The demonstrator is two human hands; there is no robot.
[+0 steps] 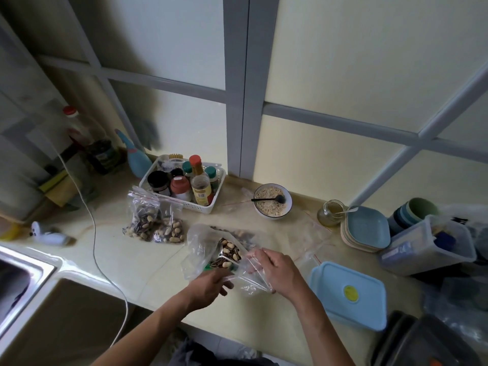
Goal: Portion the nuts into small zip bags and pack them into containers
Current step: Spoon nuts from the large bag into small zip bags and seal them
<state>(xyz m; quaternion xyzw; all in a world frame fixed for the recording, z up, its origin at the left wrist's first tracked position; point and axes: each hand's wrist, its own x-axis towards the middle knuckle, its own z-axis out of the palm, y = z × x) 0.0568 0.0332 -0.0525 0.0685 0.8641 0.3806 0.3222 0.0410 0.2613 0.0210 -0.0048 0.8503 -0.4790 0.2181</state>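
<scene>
A large clear bag of mixed nuts and seeds lies open on the counter in the middle. My left hand grips a metal spoon loaded with nuts at the bag's mouth. My right hand holds a small clear zip bag beside the spoon. Two filled small zip bags lie to the left. A light blue lidded container sits at the right near the counter's front edge.
A white basket of bottles stands behind the filled bags. A bowl of oats with a black spoon, a jar, stacked plates and a clear box line the back right. A sink and a white cable are at the left.
</scene>
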